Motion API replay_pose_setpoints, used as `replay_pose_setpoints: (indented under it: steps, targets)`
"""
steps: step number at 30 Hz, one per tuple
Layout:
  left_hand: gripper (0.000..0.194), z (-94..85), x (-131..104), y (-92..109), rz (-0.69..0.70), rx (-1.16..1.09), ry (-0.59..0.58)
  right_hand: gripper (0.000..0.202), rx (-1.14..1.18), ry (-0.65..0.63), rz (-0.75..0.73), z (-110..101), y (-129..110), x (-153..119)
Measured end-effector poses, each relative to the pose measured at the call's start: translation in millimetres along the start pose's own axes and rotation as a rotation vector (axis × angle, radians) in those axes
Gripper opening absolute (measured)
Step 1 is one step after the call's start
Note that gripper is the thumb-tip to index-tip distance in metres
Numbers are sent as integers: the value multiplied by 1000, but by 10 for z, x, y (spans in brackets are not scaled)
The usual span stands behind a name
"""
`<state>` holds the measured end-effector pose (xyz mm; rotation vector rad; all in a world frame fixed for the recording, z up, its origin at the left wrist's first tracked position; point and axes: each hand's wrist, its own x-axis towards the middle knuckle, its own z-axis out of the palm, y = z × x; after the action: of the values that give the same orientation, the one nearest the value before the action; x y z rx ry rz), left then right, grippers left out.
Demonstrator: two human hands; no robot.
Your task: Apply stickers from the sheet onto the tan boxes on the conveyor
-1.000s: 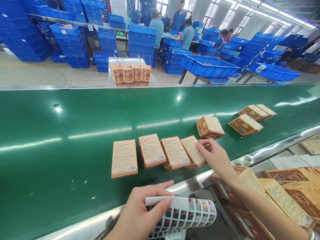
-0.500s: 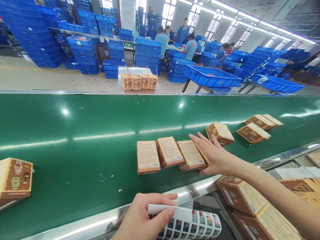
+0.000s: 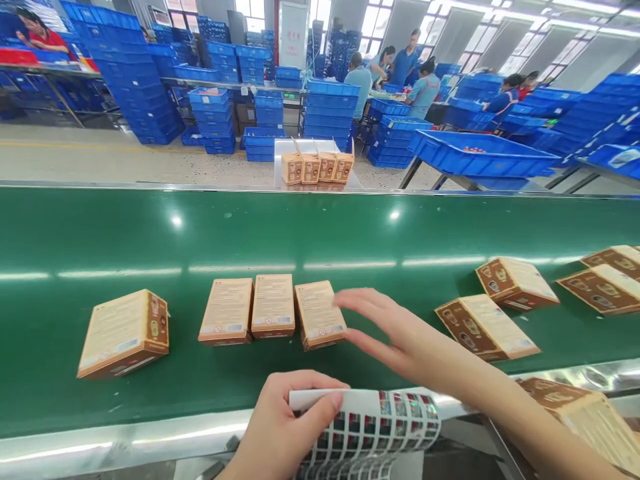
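My left hand (image 3: 293, 420) is closed around the edge of a curled sticker sheet (image 3: 373, 427) printed with rows of small dark and red pictures, held over the belt's near rail. My right hand (image 3: 385, 327) has its thumb and fingers apart at the right edge of a brown and cream carton (image 3: 320, 313); the fingertips are at its side, and whether they press on it I cannot tell. Left of that carton lie a second carton (image 3: 273, 305) and a third carton (image 3: 227, 310), printed text up, in a close row on the green conveyor belt (image 3: 210, 380).
Another carton (image 3: 123, 333) lies at the left of the belt. To the right are a tilted carton (image 3: 485, 327) and several more. Beyond the far rail, upright cartons (image 3: 317, 167) stand on a stand. Blue crates (image 3: 330, 110) and people at tables fill the background.
The view has turned left. My right hand has moved off the right end of the row and its fingers have spread. The sticker sheet now hangs lower and more unrolled in my left hand.
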<state>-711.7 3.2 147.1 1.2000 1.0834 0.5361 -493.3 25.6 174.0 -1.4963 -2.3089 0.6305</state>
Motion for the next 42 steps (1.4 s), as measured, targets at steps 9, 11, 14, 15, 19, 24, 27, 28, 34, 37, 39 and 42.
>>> replay_pose_setpoints:
  steps: [9,11,14,15,19,24,27,28,34,37,39,42]
  targets:
    - [28,-34,39,-88,43,-30,100,17,-383,313,-326,35,-188,-445]
    - [29,-28,55,-66,32,-17,105,21,-417,350,-345,65,-226,-495]
    - [28,-44,81,-39,27,14,122,18,-210,393,-228,52,-231,-525]
    - [27,-51,88,-37,23,15,115,12,-77,410,-111,40,-203,-507]
    - [24,-52,97,-79,9,-12,2,29,502,463,499,38,60,-270]
    - [24,-26,68,-141,-29,-16,-118,47,855,443,782,157,406,4]
    - [26,-25,62,-140,-42,-8,-126,47,859,433,818,197,481,2]
    - [26,-25,64,-136,-43,-9,-125,47,845,434,824,199,491,-14]
    - [25,-4,83,-135,-38,-5,-144,47,805,487,851,165,518,-75]
    - [24,17,88,-167,-35,-6,-152,47,712,517,852,147,529,-74]
    - [25,26,94,-184,-41,-6,-152,46,653,537,848,135,541,-78]
    - [27,33,99,-182,-52,-1,-159,45,586,558,845,126,555,-96]
